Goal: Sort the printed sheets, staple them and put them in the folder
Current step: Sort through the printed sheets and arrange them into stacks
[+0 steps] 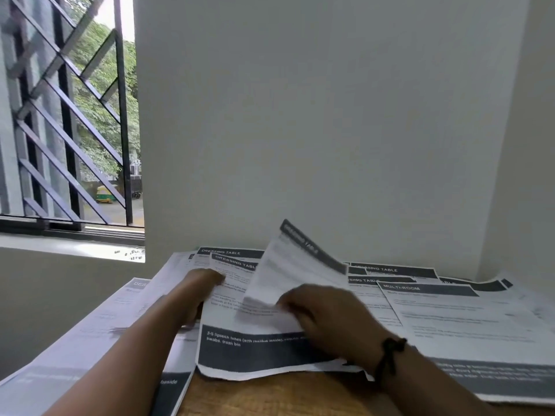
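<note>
The head camera looks down over a brown wooden table (270, 394) set against a plain white wall (315, 115), its top almost covered by white printed sheets with dark grey header and footer bands (456, 322). Several overlap in loose piles: one pile runs along the left edge of the table, another lies at the right with a "MULTI-ROOM" heading on top, and others headed "DRESSING TABLE" lie at the back by the wall.

In the middle lies a white sheet with a dark footer band printed with white text about lipstick tubes (255, 346), its near edge curled just above the bare wood. The person's left hand (195, 295) rests at this sheet's left edge, fingers curled round the paper's side; how firmly they grasp it cannot be told, as the fingertips are hidden beneath the paper.

The right hand (324, 316) pinches the lower edge of a raised white "DRESSING TABLE" sheet (288, 265), which stands tilted up off the pile and is blurred. A black cord bracelet (389, 352) circles the right wrist.

At the upper left, a window with a dark diagonal metal grille (66, 115) shows green trees outside.
</note>
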A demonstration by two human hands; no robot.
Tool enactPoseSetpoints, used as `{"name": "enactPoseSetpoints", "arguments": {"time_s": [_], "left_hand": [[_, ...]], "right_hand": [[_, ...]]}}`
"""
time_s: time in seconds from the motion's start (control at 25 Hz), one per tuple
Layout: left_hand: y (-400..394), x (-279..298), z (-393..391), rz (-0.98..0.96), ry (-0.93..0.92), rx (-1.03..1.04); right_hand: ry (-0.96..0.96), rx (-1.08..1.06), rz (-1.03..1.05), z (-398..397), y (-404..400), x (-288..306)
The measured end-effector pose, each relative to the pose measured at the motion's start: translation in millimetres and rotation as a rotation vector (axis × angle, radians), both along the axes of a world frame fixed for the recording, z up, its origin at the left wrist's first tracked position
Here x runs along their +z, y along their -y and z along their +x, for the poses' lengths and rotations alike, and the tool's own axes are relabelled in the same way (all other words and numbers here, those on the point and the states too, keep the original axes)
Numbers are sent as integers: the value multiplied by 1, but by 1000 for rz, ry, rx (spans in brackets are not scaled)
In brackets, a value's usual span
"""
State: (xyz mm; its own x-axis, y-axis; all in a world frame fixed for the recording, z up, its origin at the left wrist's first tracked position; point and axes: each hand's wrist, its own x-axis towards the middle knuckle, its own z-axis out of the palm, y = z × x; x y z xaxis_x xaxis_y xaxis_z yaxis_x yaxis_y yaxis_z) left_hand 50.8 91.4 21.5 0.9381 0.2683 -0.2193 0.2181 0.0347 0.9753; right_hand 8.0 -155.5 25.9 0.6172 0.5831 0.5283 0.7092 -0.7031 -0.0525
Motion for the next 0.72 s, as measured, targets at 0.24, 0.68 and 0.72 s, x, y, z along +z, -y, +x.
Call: {"name": "enactPoseSetpoints", "arguments": {"time_s": [0.24,0.68,0.72], "left_hand": [[3,2,-2,-29,38,-102],[-67,4,22,-746,366,393],[-67,5,19,-794,364,426]], "right_hand": [[-99,244,-82,-28,-34,-9],[-244,-180,418,20,1,-12],[-246,-181,296,20,-2,-15]]}}
